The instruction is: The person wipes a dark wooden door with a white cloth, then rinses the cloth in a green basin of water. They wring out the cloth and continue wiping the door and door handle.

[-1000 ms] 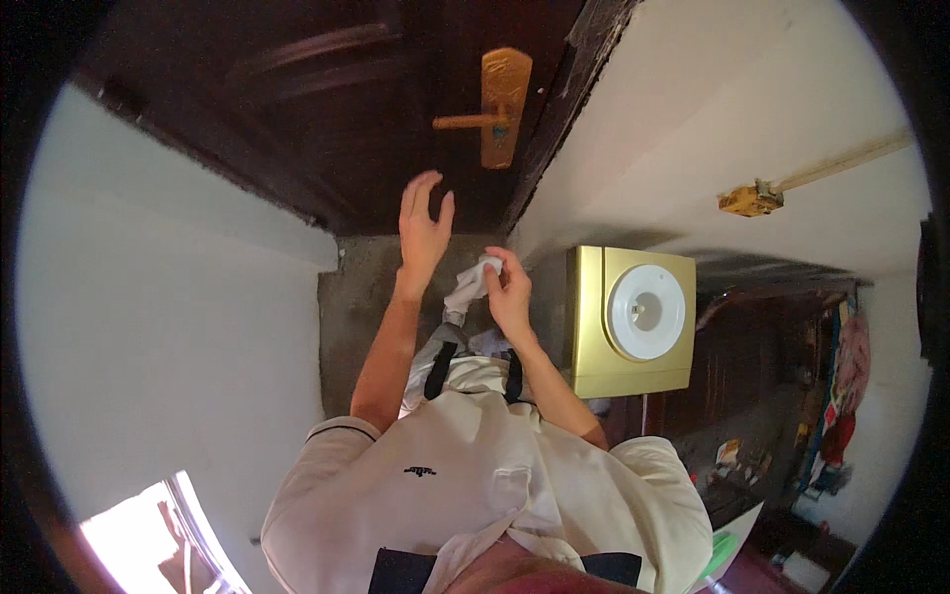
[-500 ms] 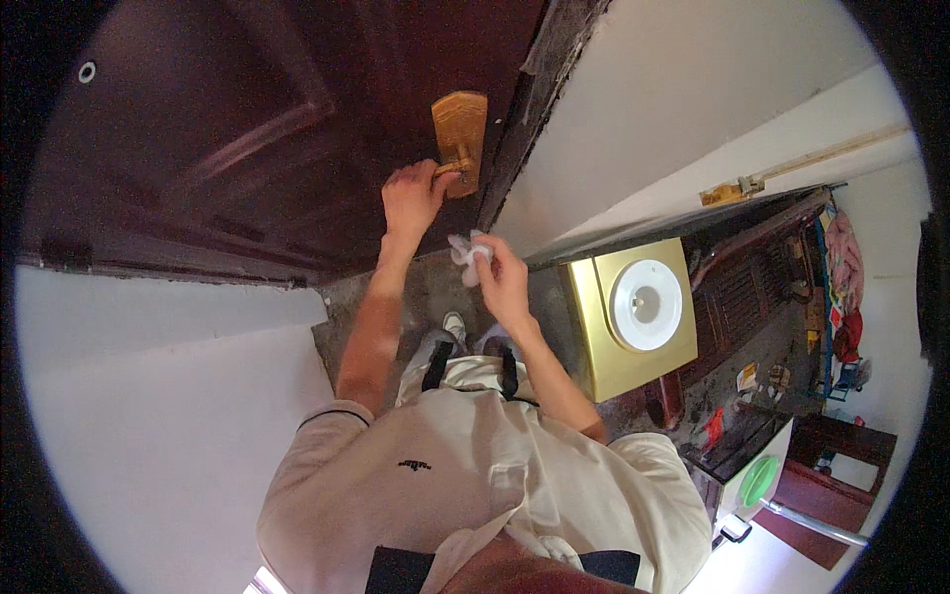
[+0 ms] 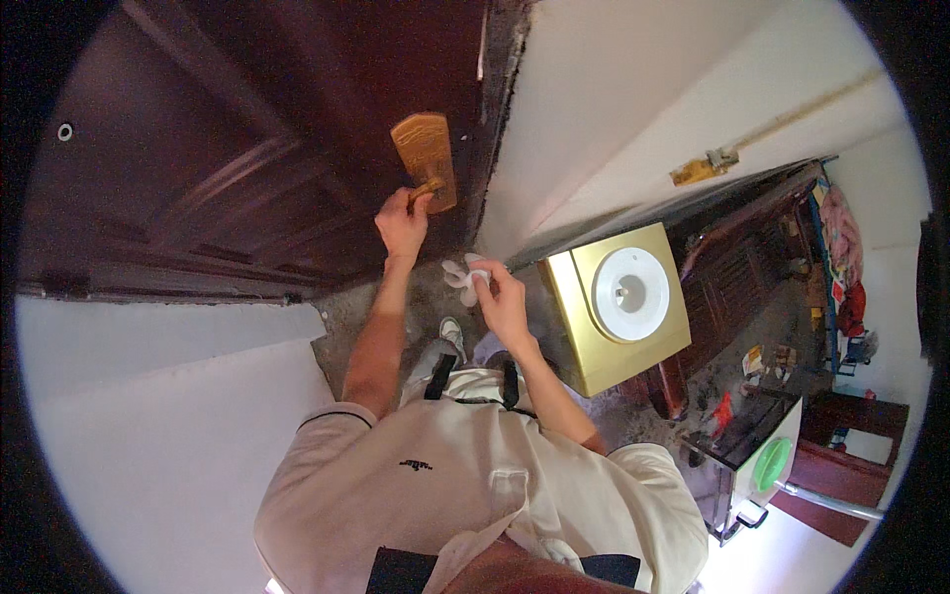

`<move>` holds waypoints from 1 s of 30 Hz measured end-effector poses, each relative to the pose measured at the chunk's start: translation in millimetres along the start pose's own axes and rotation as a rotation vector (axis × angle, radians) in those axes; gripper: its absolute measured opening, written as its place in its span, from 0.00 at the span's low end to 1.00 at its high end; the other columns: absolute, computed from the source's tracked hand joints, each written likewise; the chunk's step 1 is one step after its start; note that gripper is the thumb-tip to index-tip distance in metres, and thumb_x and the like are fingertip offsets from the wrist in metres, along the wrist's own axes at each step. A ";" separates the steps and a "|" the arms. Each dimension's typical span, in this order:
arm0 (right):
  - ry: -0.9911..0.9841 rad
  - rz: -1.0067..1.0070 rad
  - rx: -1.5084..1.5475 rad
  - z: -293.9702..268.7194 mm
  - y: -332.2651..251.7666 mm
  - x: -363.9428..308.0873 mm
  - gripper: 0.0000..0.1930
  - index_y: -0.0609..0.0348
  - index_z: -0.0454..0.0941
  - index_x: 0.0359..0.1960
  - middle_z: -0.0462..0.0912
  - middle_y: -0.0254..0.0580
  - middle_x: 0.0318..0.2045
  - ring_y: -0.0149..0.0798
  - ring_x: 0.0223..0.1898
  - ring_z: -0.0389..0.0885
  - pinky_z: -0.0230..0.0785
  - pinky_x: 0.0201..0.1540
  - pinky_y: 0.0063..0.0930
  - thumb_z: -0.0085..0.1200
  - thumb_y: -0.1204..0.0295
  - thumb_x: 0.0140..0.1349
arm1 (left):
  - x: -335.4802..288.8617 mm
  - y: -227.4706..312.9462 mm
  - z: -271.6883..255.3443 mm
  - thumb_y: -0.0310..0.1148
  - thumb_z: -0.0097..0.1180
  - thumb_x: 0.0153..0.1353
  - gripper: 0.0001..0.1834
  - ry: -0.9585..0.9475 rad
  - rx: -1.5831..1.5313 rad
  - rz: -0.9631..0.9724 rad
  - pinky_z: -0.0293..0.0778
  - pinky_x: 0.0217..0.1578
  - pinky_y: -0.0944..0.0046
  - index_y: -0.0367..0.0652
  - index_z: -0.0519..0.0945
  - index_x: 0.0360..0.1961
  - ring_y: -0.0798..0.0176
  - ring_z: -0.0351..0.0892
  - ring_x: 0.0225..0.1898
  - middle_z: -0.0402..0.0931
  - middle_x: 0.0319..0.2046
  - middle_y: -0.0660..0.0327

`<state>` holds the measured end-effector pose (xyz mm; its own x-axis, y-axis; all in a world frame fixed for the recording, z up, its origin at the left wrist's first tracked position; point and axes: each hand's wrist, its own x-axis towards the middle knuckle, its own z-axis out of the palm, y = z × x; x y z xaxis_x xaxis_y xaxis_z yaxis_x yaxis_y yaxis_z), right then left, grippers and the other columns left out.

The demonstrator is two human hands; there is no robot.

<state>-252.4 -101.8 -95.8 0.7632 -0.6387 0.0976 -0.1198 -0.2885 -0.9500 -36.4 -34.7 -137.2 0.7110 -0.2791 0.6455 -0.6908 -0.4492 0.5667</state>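
**Left hand on the door lever, right hand holding a white cloth**

Head view: The person stands close to a dark brown wooden door [image 3: 247, 148] and looks down over a cream shirt [image 3: 465, 495]. The left hand [image 3: 403, 220] is raised to the brass handle plate [image 3: 427, 158] near the door's right edge. Its fingers are curled together around the brass lever [image 3: 428, 187], which sticks out from the lower part of the plate; the thumb lies alongside the lever's end. The forearm runs straight down from the hand toward the shirt's shoulder.

The right hand [image 3: 502, 302] is held lower, just right of the left forearm and apart from the door. Its fingers are bunched and pinch a crumpled white cloth [image 3: 463, 276], which pokes out to the left of the fingertips. The cloth touches neither the door nor the lever.

Below the hands, 1 white shoe [image 3: 450, 332] shows on the grey floor. To the right stands a gold box-shaped appliance with a round white top [image 3: 630, 294], just beside the right forearm. On the pale wall above it is a small brass latch [image 3: 701, 168]. Farther right, a dark cabinet with a green round part [image 3: 770, 465] stands near a cluttered dark shelf.
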 end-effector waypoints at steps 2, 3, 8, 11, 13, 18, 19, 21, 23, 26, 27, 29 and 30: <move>-0.031 0.041 -0.016 -13.1 -0.3 -8.4 0.09 0.57 0.82 0.46 0.78 0.38 0.26 0.29 0.24 0.71 0.64 0.28 0.26 0.56 0.76 0.66 | -5.7 5.3 -5.5 0.40 0.66 0.61 0.14 0.026 -0.014 0.006 0.75 0.29 0.52 0.39 0.80 0.30 0.45 0.81 0.28 0.79 0.25 0.51; -0.057 0.072 -0.024 -20.2 -0.1 -13.1 0.09 0.57 0.82 0.46 0.81 0.42 0.30 0.33 0.25 0.75 0.66 0.29 0.29 0.56 0.75 0.65 | -8.8 7.2 -9.5 0.40 0.66 0.61 0.14 0.028 -0.023 0.006 0.75 0.29 0.53 0.39 0.80 0.30 0.45 0.81 0.28 0.79 0.25 0.51; -0.127 0.013 0.048 -50.1 11.5 -41.7 0.07 0.57 0.82 0.43 0.84 0.44 0.29 0.37 0.23 0.77 0.68 0.29 0.31 0.57 0.74 0.65 | -42.9 27.7 -29.8 0.47 0.63 0.64 0.20 0.019 -0.059 -0.036 0.71 0.28 0.51 0.38 0.76 0.31 0.45 0.77 0.27 0.76 0.23 0.53; -0.251 -0.044 -0.021 -71.3 27.6 -64.3 0.07 0.59 0.83 0.42 0.84 0.45 0.32 0.35 0.25 0.78 0.69 0.30 0.31 0.56 0.74 0.65 | -69.6 42.7 -50.8 0.43 0.62 0.65 0.17 0.022 -0.008 -0.021 0.71 0.36 0.52 0.38 0.77 0.35 0.48 0.75 0.30 0.75 0.26 0.55; -0.283 -0.082 0.084 -87.6 26.8 -81.3 0.08 0.59 0.83 0.44 0.83 0.42 0.27 0.31 0.23 0.74 0.67 0.28 0.28 0.57 0.75 0.65 | -88.4 65.4 -66.1 0.38 0.58 0.67 0.13 0.009 -0.004 0.005 0.71 0.40 0.51 0.37 0.76 0.38 0.47 0.75 0.36 0.76 0.32 0.52; -0.435 -0.148 0.142 -114.3 31.9 -115.8 0.09 0.61 0.82 0.44 0.83 0.44 0.29 0.31 0.23 0.75 0.69 0.29 0.27 0.57 0.74 0.65 | -145.7 90.4 -110.2 0.38 0.39 0.74 0.17 0.014 0.103 -0.034 0.67 0.48 0.49 0.35 0.75 0.43 0.42 0.72 0.43 0.74 0.41 0.46; -0.470 -0.147 0.147 -118.6 29.0 -123.6 0.08 0.61 0.82 0.43 0.83 0.45 0.28 0.31 0.23 0.75 0.69 0.29 0.27 0.56 0.74 0.65 | -160.3 95.8 -118.7 0.37 0.40 0.73 0.16 0.038 0.128 -0.042 0.66 0.49 0.47 0.36 0.76 0.43 0.41 0.72 0.43 0.74 0.40 0.47; -0.525 -0.182 0.175 -119.6 26.5 -133.2 0.08 0.61 0.82 0.43 0.82 0.45 0.27 0.31 0.23 0.76 0.69 0.28 0.27 0.55 0.74 0.65 | -181.3 101.4 -139.6 0.36 0.39 0.72 0.15 0.040 0.178 -0.081 0.64 0.52 0.45 0.38 0.77 0.44 0.40 0.73 0.46 0.76 0.41 0.47; -0.579 -0.183 0.185 -121.1 24.4 -140.3 0.08 0.61 0.82 0.43 0.82 0.46 0.26 0.34 0.23 0.77 0.69 0.29 0.29 0.55 0.74 0.65 | -205.0 110.1 -155.1 0.36 0.38 0.73 0.16 0.086 0.147 -0.096 0.64 0.53 0.43 0.38 0.77 0.45 0.40 0.72 0.46 0.76 0.41 0.48; -0.663 -0.147 0.187 -117.3 15.8 -146.8 0.08 0.62 0.81 0.41 0.81 0.48 0.27 0.39 0.25 0.79 0.70 0.31 0.32 0.55 0.75 0.63 | -245.3 112.8 -185.4 0.35 0.36 0.75 0.17 0.177 0.260 -0.127 0.66 0.52 0.45 0.37 0.76 0.46 0.42 0.74 0.46 0.77 0.41 0.48; -0.688 -0.144 0.191 -113.7 15.4 -148.5 0.07 0.62 0.81 0.41 0.81 0.48 0.27 0.39 0.25 0.79 0.70 0.31 0.31 0.54 0.75 0.63 | -262.0 110.5 -196.4 0.35 0.35 0.76 0.17 0.217 0.327 -0.141 0.67 0.51 0.46 0.37 0.76 0.47 0.43 0.74 0.45 0.77 0.41 0.49; -0.731 -0.159 0.197 -105.7 14.6 -149.1 0.07 0.62 0.81 0.41 0.81 0.46 0.26 0.36 0.24 0.78 0.69 0.30 0.30 0.55 0.75 0.64 | -302.9 118.7 -214.2 0.34 0.35 0.77 0.17 0.309 0.243 -0.357 0.69 0.48 0.51 0.36 0.75 0.49 0.45 0.75 0.43 0.78 0.40 0.49; -0.744 -0.173 0.200 -101.9 14.4 -148.8 0.07 0.62 0.82 0.41 0.81 0.44 0.25 0.33 0.24 0.77 0.69 0.30 0.28 0.55 0.75 0.64 | -320.8 118.1 -223.0 0.34 0.35 0.77 0.17 0.352 0.195 -0.458 0.70 0.46 0.53 0.35 0.75 0.49 0.47 0.76 0.42 0.78 0.40 0.50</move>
<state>-432.4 -83.6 -93.8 0.9934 0.0693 0.0913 0.1015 -0.1615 -0.9816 -375.5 191.0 -163.2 0.8211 0.2613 0.5075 -0.2644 -0.6138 0.7439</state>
